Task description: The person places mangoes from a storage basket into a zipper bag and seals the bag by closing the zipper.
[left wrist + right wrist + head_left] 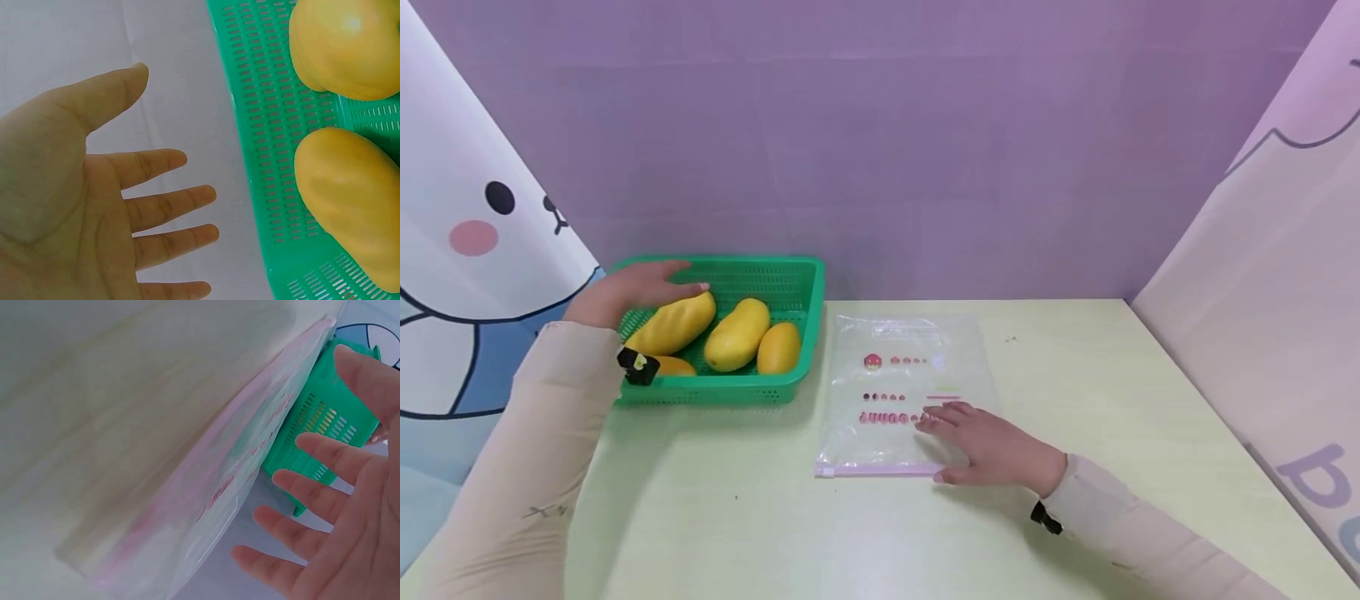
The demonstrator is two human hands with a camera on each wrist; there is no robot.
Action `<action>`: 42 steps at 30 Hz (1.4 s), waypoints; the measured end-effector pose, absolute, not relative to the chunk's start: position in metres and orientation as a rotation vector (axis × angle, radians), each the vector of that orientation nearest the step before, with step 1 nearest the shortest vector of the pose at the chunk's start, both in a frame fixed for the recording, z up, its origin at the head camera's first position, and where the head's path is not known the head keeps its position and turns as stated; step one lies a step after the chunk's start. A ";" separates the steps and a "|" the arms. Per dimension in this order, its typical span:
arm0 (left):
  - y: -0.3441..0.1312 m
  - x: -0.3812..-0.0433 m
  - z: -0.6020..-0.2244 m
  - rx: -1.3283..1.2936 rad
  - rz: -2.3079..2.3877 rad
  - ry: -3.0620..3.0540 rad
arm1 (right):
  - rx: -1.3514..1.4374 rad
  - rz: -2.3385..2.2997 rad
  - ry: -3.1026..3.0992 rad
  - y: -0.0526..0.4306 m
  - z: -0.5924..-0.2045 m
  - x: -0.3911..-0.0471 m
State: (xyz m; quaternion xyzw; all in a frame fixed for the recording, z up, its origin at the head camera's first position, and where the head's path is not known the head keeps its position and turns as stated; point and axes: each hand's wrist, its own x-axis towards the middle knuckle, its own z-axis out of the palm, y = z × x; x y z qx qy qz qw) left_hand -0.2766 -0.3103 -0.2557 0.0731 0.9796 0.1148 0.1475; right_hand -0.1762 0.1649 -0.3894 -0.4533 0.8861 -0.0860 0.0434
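Above the left side of a green plastic basket (808, 333) hovers my left hand (634, 288), fingers spread and holding nothing. Several yellow mangoes (737, 335) lie inside the basket; the hand is nearest to the long one (673, 323) at the left. In the left wrist view the palm shows bare, apart from the mangoes (347, 203). A clear zip bag (895, 375) with pink prints lies flat, its slider edge towards me. Over its near right corner is my right hand (992, 448), fingers spread; the right wrist view shows its palm empty, with the bag (219, 481) beside it.
A pale green-yellow table (737, 517) carries the basket and the bag. Behind it rises a purple cloth wall (880, 150). Printed side panels (1270, 292) stand at left and right, the left one close to the basket.
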 end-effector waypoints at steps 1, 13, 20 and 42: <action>-0.311 -0.277 -0.256 0.208 0.339 2.814 | -1.376 -0.274 2.702 0.165 -0.390 -0.176; -0.318 -0.289 -0.259 0.184 0.399 2.780 | -1.261 -0.293 2.703 0.165 -0.390 -0.169; -0.325 -0.297 -0.267 0.115 0.449 2.755 | -1.250 -0.276 2.724 0.169 -0.389 -0.165; -0.352 -0.303 -0.284 -0.001 0.551 2.590 | -1.283 -0.214 2.762 0.170 -0.390 -0.167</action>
